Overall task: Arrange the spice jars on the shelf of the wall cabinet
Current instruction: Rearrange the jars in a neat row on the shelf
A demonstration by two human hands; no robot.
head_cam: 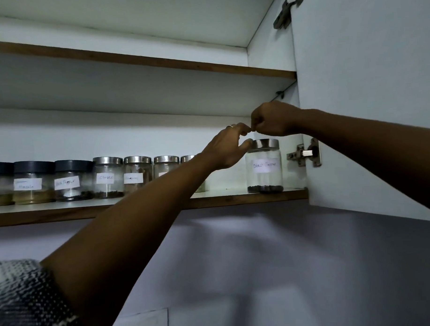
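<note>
A clear jar labelled black pepper (pixel 264 166), with a steel lid and dark peppercorns at the bottom, stands alone at the right end of the lower shelf (pixel 234 200). My left hand (pixel 223 150) reaches up to it. Its thumb lies against the left edge of the lid and its fingers are loosely bent above the lid. My right hand (pixel 273 119) is curled into a fist just above the jar, its fingertips meeting those of the left hand. It holds nothing I can see. A row of labelled jars fills the shelf to the left, among them cloves (pixel 108 177).
Black-lidded jars (pixel 73 180) stand at the row's left end; my left arm hides part of the steel-lidded ones. The upper shelf (pixel 157 62) shows no jars. The open white cabinet door (pixel 365 96) and its hinge (pixel 305 154) are close to the right of the pepper jar.
</note>
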